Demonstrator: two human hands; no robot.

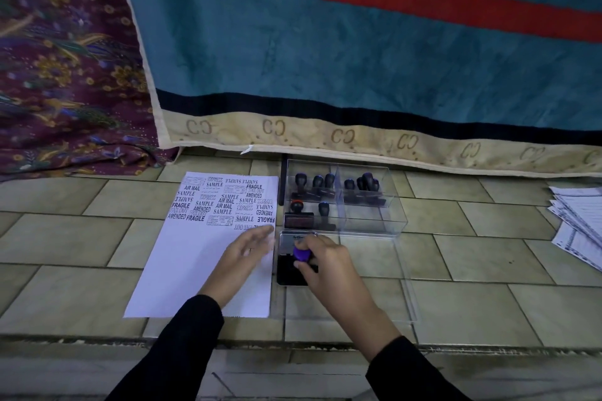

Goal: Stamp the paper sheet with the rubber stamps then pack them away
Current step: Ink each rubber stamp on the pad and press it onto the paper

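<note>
A white paper sheet (182,264) lies on the tiled floor, its far half covered in black stamp prints. My left hand (247,252) rests flat on the sheet's right side with fingers straight. My right hand (325,262) grips a rubber stamp with a purple knob (302,253) and holds it down on the black ink pad (288,273), whose lid stands open. Just beyond, a clear plastic box (368,221) holds several dark-handled stamps (317,187) in its compartments.
The box's clear lid (384,296) lies flat on the floor to the right of the ink pad. A stack of printed papers (576,221) sits at the far right. A teal mattress (358,58) and patterned cloth (65,75) close off the far side.
</note>
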